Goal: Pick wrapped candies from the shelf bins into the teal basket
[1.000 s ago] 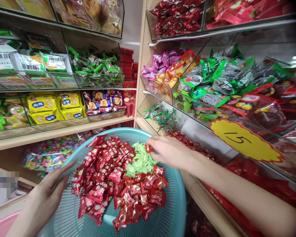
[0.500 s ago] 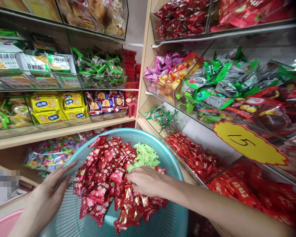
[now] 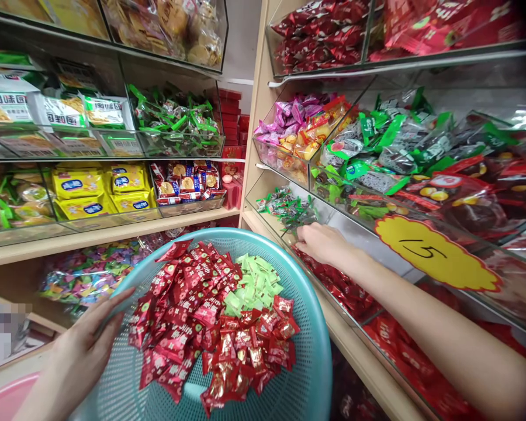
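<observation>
A round teal plastic basket [image 3: 314, 327] with perforated walls is in front of me. My left hand [image 3: 81, 351] grips its left rim, thumb and fingers around the edge. Inside, dark red candy packets [image 3: 179, 304] are heaped on the left. Light green packets [image 3: 256, 280] lie at the back right, shiny red-and-gold wrapped candies [image 3: 245, 356] at the front right. My right hand [image 3: 322, 242] is beyond the basket's right rim, over a clear bin of red-wrapped candies [image 3: 350, 286]. Its fingers are curled downward and together; their tips, and anything in them, are hidden.
Clear shelf bins hold green-and-clear packets [image 3: 284, 204], yellow packets [image 3: 79, 184] and red-blue biscuit packs [image 3: 188, 181]. A yellow price tag [image 3: 438, 252] marked 15 hangs above my right forearm. A bag of colourful sweets [image 3: 92, 272] lies low left, near a pink tub [image 3: 11, 397].
My right hand has left the candies in the basket and moved up and right to the red candy bin. The red-and-gold candies it covered now show. My left hand stays on the rim.
</observation>
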